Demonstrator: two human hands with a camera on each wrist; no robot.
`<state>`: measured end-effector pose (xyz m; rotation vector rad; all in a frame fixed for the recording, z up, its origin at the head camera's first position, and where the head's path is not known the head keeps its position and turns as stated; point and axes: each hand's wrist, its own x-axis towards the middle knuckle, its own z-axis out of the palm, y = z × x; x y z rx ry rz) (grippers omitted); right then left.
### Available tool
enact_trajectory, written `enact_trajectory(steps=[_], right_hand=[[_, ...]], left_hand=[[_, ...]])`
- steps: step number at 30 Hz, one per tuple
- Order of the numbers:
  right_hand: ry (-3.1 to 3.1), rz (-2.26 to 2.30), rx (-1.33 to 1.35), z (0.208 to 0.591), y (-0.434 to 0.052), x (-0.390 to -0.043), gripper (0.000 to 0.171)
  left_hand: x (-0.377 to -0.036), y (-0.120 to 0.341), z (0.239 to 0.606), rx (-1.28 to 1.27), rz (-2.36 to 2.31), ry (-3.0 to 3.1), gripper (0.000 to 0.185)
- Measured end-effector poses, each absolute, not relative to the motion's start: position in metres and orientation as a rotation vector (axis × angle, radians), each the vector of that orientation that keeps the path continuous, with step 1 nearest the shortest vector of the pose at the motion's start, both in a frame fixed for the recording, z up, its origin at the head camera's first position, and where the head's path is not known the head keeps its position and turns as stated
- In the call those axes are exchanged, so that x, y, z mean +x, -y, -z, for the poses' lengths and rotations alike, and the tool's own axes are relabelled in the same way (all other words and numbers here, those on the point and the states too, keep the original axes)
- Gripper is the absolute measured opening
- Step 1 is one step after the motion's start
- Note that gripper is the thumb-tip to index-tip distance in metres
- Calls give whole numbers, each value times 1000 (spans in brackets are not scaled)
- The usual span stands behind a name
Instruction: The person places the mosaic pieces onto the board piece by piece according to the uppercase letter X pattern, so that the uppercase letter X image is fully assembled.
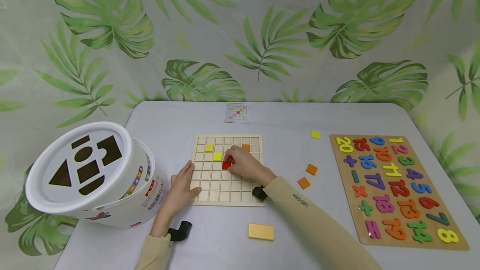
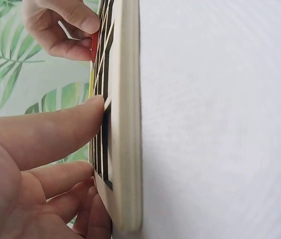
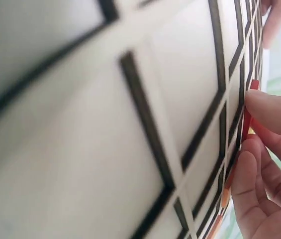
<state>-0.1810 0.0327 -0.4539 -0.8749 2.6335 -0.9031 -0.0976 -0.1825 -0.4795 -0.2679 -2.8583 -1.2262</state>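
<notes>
The desk (image 1: 337, 120) is seen from above by the head camera; the board (image 1: 226, 170) is shared close-up, edge-on, by both wrist cameras.

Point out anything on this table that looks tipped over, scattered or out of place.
The white shape-sorter bucket lies tipped on its side at the table's left edge, its lid facing the camera. Three loose tiles, one yellow and two orange, lie scattered between the grid board and the number puzzle.
</notes>
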Motion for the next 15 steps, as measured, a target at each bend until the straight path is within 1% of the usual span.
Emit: enact_trajectory(steps=[4,8,11,15], right_hand=[[-2618,916,-875,452,-34,-180,18],[-2590,1029,-825,450,-45,-178,19],[-2582,1141,-768,447,-63,-176,19],[-2589,1260,-729,445,-102,-171,20]], left_hand=[[-98,183,478,-224,1252,2900,78],[-99,184,478,-200,1260,2932,78],[-99,184,477,-195,1269,2936,77],[-98,183,476,-193,1263,2941,78]])
